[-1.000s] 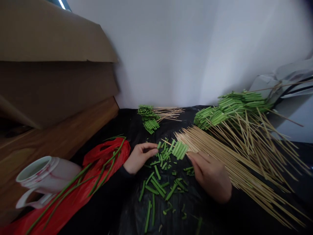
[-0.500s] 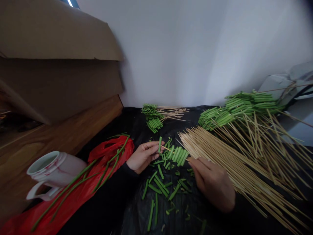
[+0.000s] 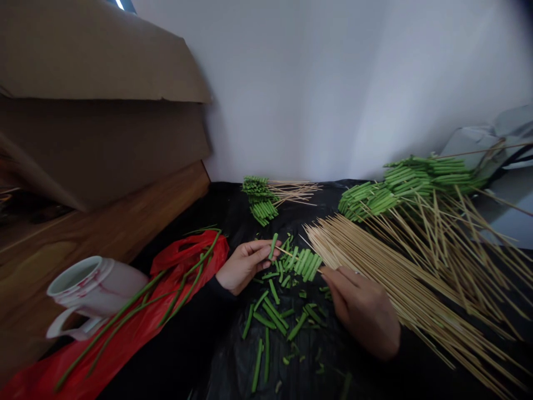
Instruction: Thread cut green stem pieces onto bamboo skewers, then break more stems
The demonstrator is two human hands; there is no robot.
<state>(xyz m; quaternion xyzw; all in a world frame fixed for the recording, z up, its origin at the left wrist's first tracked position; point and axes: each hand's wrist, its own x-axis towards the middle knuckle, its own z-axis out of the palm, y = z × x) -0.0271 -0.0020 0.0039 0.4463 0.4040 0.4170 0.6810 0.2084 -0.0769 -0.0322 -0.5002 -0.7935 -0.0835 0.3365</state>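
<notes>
My left hand (image 3: 245,265) is closed in a light pinch, its fingertips on a cut piece of green stalk (image 3: 273,246) that stands upright just beside the sharp tip of a bamboo skewer (image 3: 283,251). My right hand (image 3: 363,311) is clenched around the far end of that skewer, though my fingers hide exactly how it sits. A row of threaded green pieces (image 3: 306,265) lies along the skewer between my hands, just above the loose cut pieces (image 3: 270,316) scattered on the black plastic sheet (image 3: 208,355). The tip is the risky spot: if I push it off-line, it could split the stalk or jab my left fingers. If my right grip slackens, the thin skewer could twist and shed its pieces among the loose ones. My right wrist is also close to the heap of loose skewers (image 3: 420,283), so a careless shift could knock them into the finished skewers (image 3: 406,186) or tangle them together.
</notes>
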